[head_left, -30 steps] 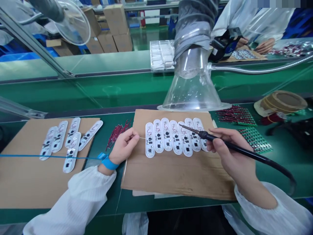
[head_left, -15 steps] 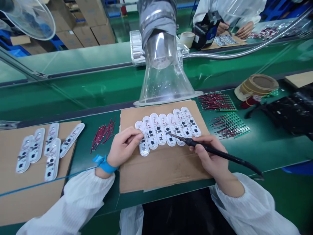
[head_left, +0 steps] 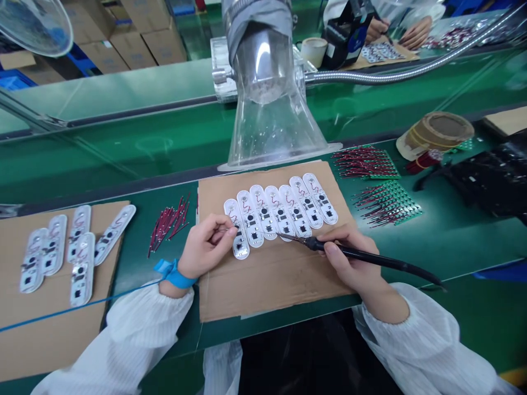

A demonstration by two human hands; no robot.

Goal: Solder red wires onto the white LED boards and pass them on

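Several white oblong circuit boards [head_left: 280,211] lie side by side on a brown cardboard sheet [head_left: 272,274]. My left hand [head_left: 206,247] is closed in a pinch on a thin solder wire and rests against the leftmost board [head_left: 237,237]. My right hand [head_left: 349,258] grips a black soldering iron [head_left: 370,257] like a pen. Its tip points left and sits low over the lower ends of the middle boards. A blue wrist strap [head_left: 175,274] with a blue cord circles my left wrist.
A clear fume-extraction hood [head_left: 275,115] hangs just behind the boards. Red wire pieces [head_left: 168,222] lie left of the sheet; another cardboard [head_left: 49,323] with more boards lies far left. Green panels with red wires [head_left: 382,203], tape rolls [head_left: 436,131] and another worker's hands [head_left: 414,33] lie right and beyond.
My left hand moved right onto the leftmost board. The soldering iron swung down and left, from the right-hand boards to the lower ends of the middle ones. The view shifted right.
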